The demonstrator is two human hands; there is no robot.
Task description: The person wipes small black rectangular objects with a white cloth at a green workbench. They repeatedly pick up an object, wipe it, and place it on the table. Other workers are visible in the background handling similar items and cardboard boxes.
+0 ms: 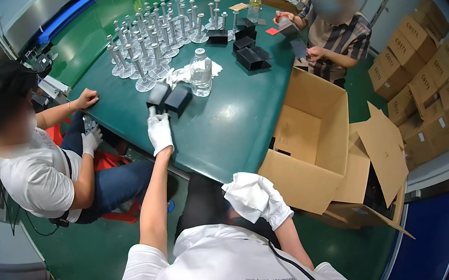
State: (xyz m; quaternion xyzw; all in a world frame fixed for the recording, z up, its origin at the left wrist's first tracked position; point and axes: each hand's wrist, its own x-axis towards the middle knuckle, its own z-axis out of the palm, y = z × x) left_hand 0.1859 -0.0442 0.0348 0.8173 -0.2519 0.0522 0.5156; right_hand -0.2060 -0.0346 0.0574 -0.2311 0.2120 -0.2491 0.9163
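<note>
We reach our left arm forward, gloved left hand with fingers extended; our gloved right hand is lower, nearer to us, fingers mostly hidden.

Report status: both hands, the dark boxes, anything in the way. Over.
Left hand at the left dark box, grip unclear. Right hand holding white cloth. Second dark box close alongside. Clear bottle standing beyond it, possible obstacle.
</note>
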